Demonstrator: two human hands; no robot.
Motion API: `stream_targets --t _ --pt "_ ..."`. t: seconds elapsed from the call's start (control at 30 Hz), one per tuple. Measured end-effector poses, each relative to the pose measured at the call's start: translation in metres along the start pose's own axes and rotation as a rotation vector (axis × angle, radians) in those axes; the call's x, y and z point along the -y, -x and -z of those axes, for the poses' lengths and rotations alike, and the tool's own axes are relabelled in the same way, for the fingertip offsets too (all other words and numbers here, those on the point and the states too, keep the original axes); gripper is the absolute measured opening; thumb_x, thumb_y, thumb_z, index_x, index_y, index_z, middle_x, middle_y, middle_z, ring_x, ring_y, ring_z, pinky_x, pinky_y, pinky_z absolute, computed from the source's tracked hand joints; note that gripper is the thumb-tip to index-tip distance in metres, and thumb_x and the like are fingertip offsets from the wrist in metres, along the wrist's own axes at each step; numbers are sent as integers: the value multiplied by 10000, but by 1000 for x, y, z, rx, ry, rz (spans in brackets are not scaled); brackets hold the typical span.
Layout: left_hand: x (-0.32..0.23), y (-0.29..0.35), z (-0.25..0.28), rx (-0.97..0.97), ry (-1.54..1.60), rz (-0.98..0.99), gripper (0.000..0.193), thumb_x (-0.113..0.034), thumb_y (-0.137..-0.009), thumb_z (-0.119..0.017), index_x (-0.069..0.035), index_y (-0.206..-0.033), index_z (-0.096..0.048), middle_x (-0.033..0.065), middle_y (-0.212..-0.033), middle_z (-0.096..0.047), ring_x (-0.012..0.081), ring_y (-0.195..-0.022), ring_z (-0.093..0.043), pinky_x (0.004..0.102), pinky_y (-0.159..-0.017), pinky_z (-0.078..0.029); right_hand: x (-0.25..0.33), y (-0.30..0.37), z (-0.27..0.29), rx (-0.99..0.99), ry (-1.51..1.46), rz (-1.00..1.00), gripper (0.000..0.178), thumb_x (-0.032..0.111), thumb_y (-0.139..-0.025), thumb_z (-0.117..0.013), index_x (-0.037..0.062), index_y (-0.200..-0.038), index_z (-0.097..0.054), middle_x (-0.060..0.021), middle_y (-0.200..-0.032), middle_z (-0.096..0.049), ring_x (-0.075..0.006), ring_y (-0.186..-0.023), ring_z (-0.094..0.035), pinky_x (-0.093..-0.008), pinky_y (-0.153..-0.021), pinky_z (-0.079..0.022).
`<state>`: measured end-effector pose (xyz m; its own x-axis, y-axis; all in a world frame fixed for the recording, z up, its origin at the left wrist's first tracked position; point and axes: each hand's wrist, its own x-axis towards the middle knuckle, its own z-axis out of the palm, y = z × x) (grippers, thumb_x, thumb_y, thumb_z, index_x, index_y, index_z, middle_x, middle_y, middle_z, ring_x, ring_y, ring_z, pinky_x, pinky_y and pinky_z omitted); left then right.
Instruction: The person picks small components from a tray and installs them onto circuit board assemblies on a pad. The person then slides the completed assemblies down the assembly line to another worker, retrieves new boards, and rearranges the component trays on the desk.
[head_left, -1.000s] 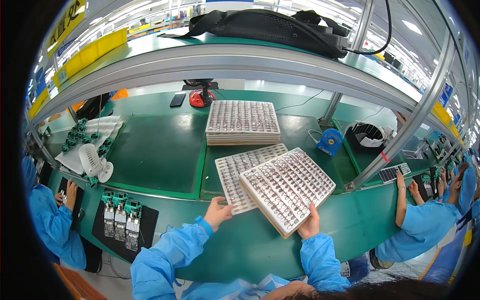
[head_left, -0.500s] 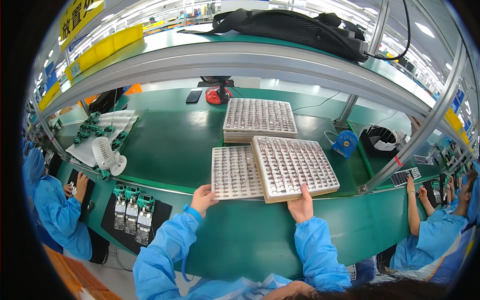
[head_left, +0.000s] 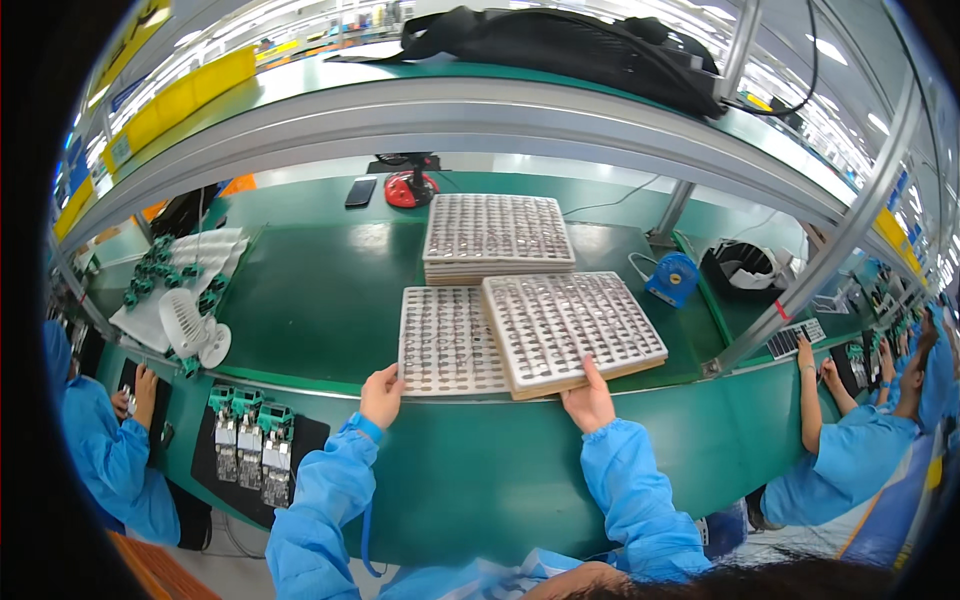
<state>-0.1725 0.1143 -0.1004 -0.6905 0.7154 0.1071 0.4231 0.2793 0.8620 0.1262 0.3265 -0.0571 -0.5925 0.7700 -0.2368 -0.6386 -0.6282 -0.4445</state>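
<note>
My left hand (head_left: 382,397) grips the near left corner of a white tray (head_left: 445,340) of small compartments, its thumb at the edge. This tray lies flat, its right side hidden under or behind a tilted stack of white trays (head_left: 570,330). The top tray of that stack carries rows of small parts, too fine to identify. My right hand (head_left: 590,397) holds the stack's front edge, thumb on top and fingers underneath, mostly hidden. Behind both stands another pile of similar trays (head_left: 500,230), also filled with small parts.
Left lie several green-and-grey circuit assemblies (head_left: 247,440) on a black mat, near a white fan (head_left: 190,328). A blue fan (head_left: 672,278) stands right, a red-based fan (head_left: 410,188) and phone (head_left: 360,192) behind. A metal shelf beam (head_left: 480,108) crosses overhead. Co-workers sit on both sides.
The whole view has shifted slightly, so everything appears a little farther left. Both hands keep their holds, and the trays look nearly unmoved relative to each other.
</note>
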Motion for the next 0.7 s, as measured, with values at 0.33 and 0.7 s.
stream_targets --t 0.33,0.7 --pt "-20 7 -10 0 -48 -61 400 -154 -882 -626 35 -1228 -563 138 -980 -579 212 -877 -611 323 -765 -500 12 5 9 -88 284 -115 490 318 -914 -639 49 -1290 -478 -42 -1268 -553 -179 -1190 -505 -350 -1026 -380" --pt "-4 17 -9 15 160 -37 478 -96 -876 -615 47 -1308 -470 166 -1182 -459 232 -1018 -599 321 -826 -541 -24 13 -7 -140 361 -23 635 366 -886 -666 -66 -1283 -425 -172 -1276 -510 -269 -1121 -538 -394 -956 -456"
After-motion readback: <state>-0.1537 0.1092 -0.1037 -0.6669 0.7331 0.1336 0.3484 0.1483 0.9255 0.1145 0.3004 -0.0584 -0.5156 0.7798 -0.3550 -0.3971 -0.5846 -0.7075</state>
